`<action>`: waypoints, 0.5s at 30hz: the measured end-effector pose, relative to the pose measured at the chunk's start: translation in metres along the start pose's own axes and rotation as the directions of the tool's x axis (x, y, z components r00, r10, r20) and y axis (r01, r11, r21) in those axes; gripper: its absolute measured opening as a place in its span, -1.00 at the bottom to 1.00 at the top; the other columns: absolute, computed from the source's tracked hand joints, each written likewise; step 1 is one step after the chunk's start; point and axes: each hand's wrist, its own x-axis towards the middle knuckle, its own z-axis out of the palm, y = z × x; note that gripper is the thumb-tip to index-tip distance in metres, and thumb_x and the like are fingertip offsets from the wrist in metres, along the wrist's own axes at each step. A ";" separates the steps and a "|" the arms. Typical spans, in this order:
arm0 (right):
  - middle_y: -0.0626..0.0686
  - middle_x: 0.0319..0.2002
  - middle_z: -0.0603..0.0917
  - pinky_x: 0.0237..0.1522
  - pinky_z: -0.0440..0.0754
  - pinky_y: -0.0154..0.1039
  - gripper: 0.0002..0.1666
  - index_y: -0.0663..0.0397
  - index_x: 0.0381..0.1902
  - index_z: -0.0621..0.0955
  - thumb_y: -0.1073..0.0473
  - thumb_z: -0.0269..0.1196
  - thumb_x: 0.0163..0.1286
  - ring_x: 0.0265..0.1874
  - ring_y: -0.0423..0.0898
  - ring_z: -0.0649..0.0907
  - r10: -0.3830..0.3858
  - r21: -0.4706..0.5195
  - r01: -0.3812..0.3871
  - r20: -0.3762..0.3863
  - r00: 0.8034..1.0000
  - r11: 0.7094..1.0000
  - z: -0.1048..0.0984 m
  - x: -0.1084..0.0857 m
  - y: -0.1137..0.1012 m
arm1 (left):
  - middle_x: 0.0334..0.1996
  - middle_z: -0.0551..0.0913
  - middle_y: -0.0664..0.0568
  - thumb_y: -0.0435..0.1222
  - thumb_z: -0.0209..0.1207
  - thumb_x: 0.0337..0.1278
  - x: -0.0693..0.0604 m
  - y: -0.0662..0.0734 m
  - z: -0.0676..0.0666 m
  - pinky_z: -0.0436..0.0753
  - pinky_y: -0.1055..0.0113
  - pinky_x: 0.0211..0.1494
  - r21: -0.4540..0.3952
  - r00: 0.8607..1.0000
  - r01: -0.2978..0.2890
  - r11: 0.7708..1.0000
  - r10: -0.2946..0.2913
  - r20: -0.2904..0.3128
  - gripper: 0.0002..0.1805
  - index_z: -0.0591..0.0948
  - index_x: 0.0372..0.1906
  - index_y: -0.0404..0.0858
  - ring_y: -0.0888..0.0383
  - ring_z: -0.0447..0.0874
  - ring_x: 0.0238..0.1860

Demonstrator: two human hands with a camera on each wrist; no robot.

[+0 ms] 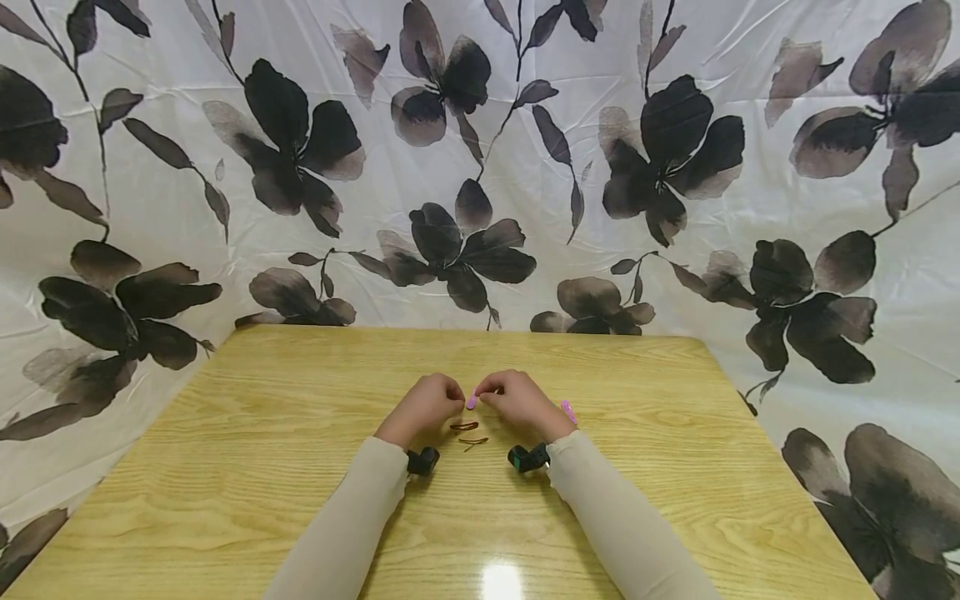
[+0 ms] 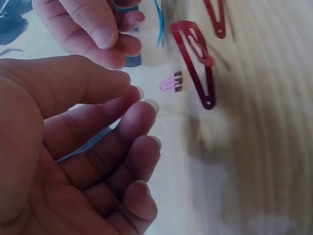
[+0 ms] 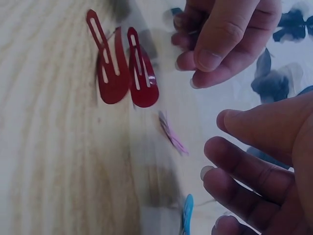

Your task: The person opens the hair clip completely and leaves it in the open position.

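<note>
In the head view, a pink hair clip (image 1: 471, 402) is between the fingertips of my left hand (image 1: 435, 403) and right hand (image 1: 516, 402). Both wrist views show this small pink clip (image 3: 172, 138) apart from the fingers. My left hand (image 2: 98, 142) has thumb and index finger close together, its other fingers loosely curved, with nothing seen in them. A gap separates thumb from fingers on my right hand (image 3: 259, 171), which holds nothing visible. Nearer my body lie two red snap hair clips, one (image 1: 464, 426) behind the other (image 1: 473, 440); their slotted frames (image 3: 113, 92) show clearly.
Right of my right wrist is another pink-looking clip (image 1: 568, 411) on the wooden table (image 1: 637, 375). A blue clip (image 3: 188, 215) appears in the wrist views; I cannot tell whether it is the same one. Flower-patterned cloth (image 1: 555, 275) hangs behind the table.
</note>
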 end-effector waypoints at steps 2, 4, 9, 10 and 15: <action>-0.09 -0.15 0.73 -0.06 0.55 -0.18 -0.80 -0.04 -0.12 0.72 0.14 0.18 0.43 -0.18 -0.16 0.62 0.004 0.000 -0.004 0.000 1.000 1.000 -0.001 0.002 0.000 | -0.39 0.67 0.06 -0.27 0.18 0.21 0.002 0.001 -0.001 0.55 0.23 -0.23 0.004 1.000 0.009 1.000 -0.009 0.003 -0.87 0.70 -0.33 -0.21 0.14 0.54 -0.38; -0.09 -0.14 0.72 -0.05 0.56 -0.17 -0.80 -0.06 -0.12 0.72 0.13 0.17 0.43 -0.15 -0.15 0.63 0.013 0.002 -0.013 -0.001 1.000 1.000 -0.002 0.004 -0.001 | -0.40 0.67 0.05 -0.27 0.19 0.19 0.004 0.003 -0.002 0.53 0.26 -0.26 0.009 1.000 0.019 1.000 -0.020 0.007 -0.88 0.69 -0.35 -0.21 0.14 0.53 -0.40; -0.06 -0.12 0.73 -0.01 0.58 -0.13 -0.78 -0.02 -0.10 0.72 0.14 0.16 0.44 -0.08 -0.10 0.65 0.009 -0.004 -0.009 -0.006 1.000 1.000 -0.003 0.008 -0.004 | -0.40 0.69 0.01 -0.30 0.17 0.15 0.007 0.005 -0.003 0.49 0.30 -0.33 -0.002 0.999 0.044 0.999 -0.044 0.025 -0.86 0.71 -0.33 -0.24 0.14 0.51 -0.45; -0.05 -0.12 0.73 -0.01 0.59 -0.12 -0.78 0.00 -0.10 0.72 0.15 0.16 0.44 -0.08 -0.09 0.66 0.009 -0.005 -0.009 -0.005 1.000 1.000 -0.004 0.009 -0.005 | -0.40 0.69 0.00 -0.31 0.16 0.15 0.008 0.004 -0.003 0.49 0.31 -0.34 -0.006 0.998 0.048 0.999 -0.048 0.028 -0.86 0.71 -0.33 -0.24 0.14 0.50 -0.46; -0.02 -0.14 0.74 0.00 0.59 -0.09 -0.78 0.06 -0.11 0.72 0.18 0.16 0.43 -0.07 -0.05 0.67 -0.002 -0.029 0.002 -0.006 1.000 1.000 -0.006 0.013 -0.010 | -0.48 0.67 0.02 -0.34 0.16 0.11 0.014 0.003 -0.001 0.44 0.34 -0.38 -0.001 0.998 0.063 0.998 -0.063 0.025 -0.87 0.70 -0.38 -0.23 0.16 0.44 -0.52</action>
